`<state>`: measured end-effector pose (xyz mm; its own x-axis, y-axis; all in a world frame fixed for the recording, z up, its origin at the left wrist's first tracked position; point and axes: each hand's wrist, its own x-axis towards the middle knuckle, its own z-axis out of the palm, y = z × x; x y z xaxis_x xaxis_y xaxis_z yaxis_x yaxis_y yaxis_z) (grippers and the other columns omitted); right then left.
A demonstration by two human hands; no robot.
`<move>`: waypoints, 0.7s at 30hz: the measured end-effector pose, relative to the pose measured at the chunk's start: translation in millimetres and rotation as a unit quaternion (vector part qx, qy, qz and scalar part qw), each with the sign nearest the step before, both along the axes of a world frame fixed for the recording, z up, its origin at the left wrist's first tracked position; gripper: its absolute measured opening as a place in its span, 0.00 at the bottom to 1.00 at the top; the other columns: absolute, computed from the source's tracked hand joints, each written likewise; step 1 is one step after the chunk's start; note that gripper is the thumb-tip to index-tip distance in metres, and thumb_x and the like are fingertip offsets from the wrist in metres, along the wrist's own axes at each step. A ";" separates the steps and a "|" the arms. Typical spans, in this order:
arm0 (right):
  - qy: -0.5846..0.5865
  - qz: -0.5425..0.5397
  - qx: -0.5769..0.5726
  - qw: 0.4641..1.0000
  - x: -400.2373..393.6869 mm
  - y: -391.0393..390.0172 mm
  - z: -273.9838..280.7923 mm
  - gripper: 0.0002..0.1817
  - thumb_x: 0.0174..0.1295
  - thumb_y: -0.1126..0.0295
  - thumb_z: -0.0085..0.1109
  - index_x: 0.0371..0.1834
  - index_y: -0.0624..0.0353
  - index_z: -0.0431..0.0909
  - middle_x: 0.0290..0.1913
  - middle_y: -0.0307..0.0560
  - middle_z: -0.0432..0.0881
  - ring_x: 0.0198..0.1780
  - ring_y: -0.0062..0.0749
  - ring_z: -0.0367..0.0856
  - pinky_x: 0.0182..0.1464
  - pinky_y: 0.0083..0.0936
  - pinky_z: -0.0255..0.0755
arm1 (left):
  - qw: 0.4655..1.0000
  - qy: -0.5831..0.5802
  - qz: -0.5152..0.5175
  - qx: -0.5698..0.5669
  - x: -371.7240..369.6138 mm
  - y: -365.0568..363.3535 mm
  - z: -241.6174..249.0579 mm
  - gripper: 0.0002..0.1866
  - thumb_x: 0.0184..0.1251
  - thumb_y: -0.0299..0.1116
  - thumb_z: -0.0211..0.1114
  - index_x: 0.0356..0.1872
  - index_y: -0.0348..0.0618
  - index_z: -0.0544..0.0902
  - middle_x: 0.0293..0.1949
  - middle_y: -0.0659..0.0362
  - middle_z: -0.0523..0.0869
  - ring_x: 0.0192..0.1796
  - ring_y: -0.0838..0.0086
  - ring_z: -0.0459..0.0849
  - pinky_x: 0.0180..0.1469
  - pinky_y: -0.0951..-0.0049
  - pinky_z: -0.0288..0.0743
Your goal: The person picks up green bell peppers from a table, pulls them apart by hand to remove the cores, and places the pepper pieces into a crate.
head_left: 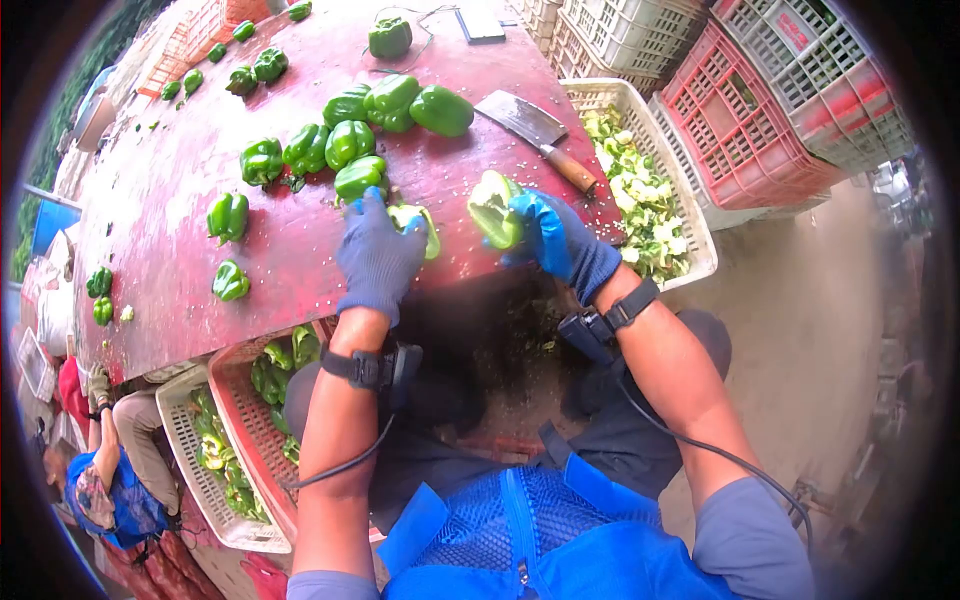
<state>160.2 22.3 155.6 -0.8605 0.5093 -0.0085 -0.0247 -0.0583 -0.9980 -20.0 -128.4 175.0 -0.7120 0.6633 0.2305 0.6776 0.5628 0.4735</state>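
Observation:
Over the red tabletop [300,255], my left hand [378,252] in a dark glove with blue fingertips is closed on a cut green pepper piece [430,236]. My right hand [562,236], gloved the same way, grips a pepper half [493,208] with its pale inside showing. The two pieces are apart. Just beyond my left fingers lies a whole green pepper [360,178], part of a cluster of several. A cleaver [522,118] with a wooden handle [570,170] rests on the table beyond my right hand. Small pale seeds are scattered around.
To the right stands a white crate [708,255] of pale pepper scraps [640,190]. Stacked crates [745,115] rise behind it. Below the table's near edge are a red crate [245,415] and a white crate [180,430] with green pieces. Another person [115,490] sits at the lower left.

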 end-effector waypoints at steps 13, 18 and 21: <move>-0.114 0.069 -0.018 0.991 -2.8 -42.7 42.9 0.28 0.67 0.57 0.60 0.68 0.57 0.71 0.51 0.39 0.80 0.46 0.21 0.79 0.45 0.24 0.78 | 0.773 -0.606 -0.075 0.172 18.6 0.3 -9.1 0.14 0.64 0.32 0.70 0.48 0.39 0.81 0.39 0.62 0.84 0.37 0.81 0.82 0.38 0.76 0.82; -0.082 -0.073 0.309 0.945 -2.3 -42.2 34.9 0.30 0.61 0.57 0.66 0.65 0.57 0.73 0.46 0.48 0.83 0.44 0.31 0.83 0.45 0.29 0.77 | 0.900 -0.416 -0.068 0.112 13.8 -0.7 2.9 0.11 0.57 0.30 0.73 0.40 0.40 0.82 0.31 0.62 0.84 0.31 0.81 0.81 0.32 0.78 0.75; -0.102 -0.047 0.390 0.914 -1.4 -38.4 41.6 0.30 0.58 0.54 0.67 0.62 0.55 0.75 0.44 0.51 0.82 0.41 0.42 0.83 0.45 0.34 0.78 | 0.908 -0.400 -0.088 0.093 21.1 -2.3 14.7 0.11 0.57 0.33 0.73 0.37 0.39 0.83 0.28 0.62 0.84 0.28 0.81 0.80 0.30 0.77 0.73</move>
